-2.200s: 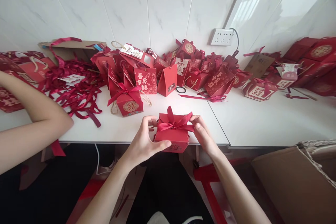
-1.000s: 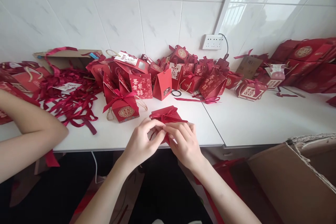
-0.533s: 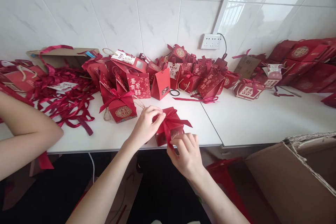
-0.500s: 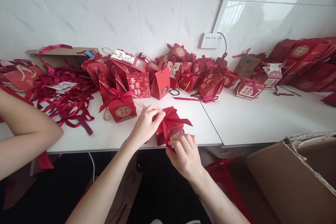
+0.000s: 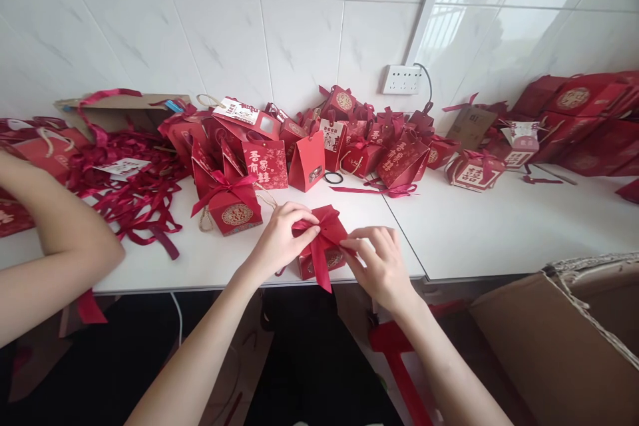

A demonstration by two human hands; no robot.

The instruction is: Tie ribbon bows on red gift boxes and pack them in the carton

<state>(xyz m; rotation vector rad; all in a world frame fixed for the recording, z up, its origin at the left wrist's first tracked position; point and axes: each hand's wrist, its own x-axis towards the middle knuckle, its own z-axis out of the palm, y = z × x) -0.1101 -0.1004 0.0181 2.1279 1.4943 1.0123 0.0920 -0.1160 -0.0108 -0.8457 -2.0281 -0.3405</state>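
Note:
A small red gift box [image 5: 319, 259] stands at the near edge of the white table [image 5: 499, 226], wrapped by a dark red ribbon [image 5: 322, 239] tied on top. My left hand [image 5: 280, 239] pinches the left loop of that ribbon. On the other side my right hand [image 5: 380, 265] grips the ribbon's right part, fingers against the box. One ribbon tail hangs down the front of the box.
Another person's bare arm [image 5: 54, 246] rests on the table at the left. A finished box with bow [image 5: 230, 203] stands close by. Many red boxes [image 5: 349, 143] and loose ribbons [image 5: 134, 180] crowd the back. A wall socket [image 5: 401, 79], brown carton [image 5: 554, 339] and red stool [image 5: 399, 353] are also here.
My right hand has risen from the box's front to the ribbon's right side. The left hand stays on the left loop. A ribbon tail now hangs down the front.

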